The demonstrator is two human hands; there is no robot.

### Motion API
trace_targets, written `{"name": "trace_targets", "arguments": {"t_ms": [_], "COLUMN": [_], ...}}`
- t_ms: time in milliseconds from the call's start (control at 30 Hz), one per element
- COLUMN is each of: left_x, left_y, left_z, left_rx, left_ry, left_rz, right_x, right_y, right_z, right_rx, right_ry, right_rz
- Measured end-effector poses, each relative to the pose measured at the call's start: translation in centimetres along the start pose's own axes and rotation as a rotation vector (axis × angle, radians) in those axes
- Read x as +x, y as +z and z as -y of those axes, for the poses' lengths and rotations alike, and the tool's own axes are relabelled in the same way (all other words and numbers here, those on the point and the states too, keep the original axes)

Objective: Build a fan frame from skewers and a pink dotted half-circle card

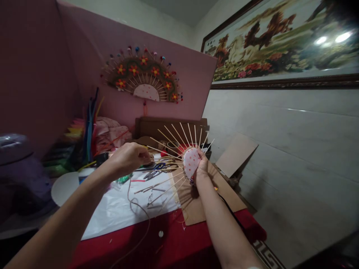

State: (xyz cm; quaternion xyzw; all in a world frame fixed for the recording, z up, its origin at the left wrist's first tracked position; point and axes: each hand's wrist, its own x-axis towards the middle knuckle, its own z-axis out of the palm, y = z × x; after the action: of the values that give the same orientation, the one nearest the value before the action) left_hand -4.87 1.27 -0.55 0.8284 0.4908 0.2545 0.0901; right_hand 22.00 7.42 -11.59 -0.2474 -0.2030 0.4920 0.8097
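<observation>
A half-round fan base [191, 163] covered in pale cloth with reddish dots is gripped by my right hand [202, 168] above the table. Thin wooden sticks [172, 132] spread out from its curved edge like rays. My left hand [131, 155] is closed, its fingertips pinched at the outer end of one stick on the left side; the exact contact is partly hidden. Dark-handled scissors [154, 171] lie on the table beneath the sticks. A thin brown cord [144, 213] trails over the white sheet and down across the red cloth.
A finished fan [143, 76] with orange flowers hangs on a pink board [193, 74]. Brown cardboard [193, 211] and a white sheet [103, 220] cover parts of the red cloth [134, 250]. Pipe cleaners [89, 130] stand at left. A small white disc [160, 234] lies in front.
</observation>
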Motion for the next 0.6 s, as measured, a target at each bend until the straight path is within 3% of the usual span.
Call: {"name": "trace_targets", "arguments": {"t_ms": [200,400,600], "left_x": [0.0,0.2,0.9], "left_y": [-0.5,-0.7,1.1], "left_z": [-0.4,0.9,2.3], "left_rx": [-0.042,-0.103,-0.265], "left_ry": [0.022,0.024,0.044], "left_rz": [0.127,0.174,0.328], "right_x": [-0.6,-0.6,-0.9], "right_y": [0.4,0.3,0.5], "right_z": [0.3,0.4,0.5], "right_rx": [-0.015,-0.045,-0.018], "right_ry": [0.003,-0.018,0.0], "right_rz": [0.004,-0.028,-0.047]}}
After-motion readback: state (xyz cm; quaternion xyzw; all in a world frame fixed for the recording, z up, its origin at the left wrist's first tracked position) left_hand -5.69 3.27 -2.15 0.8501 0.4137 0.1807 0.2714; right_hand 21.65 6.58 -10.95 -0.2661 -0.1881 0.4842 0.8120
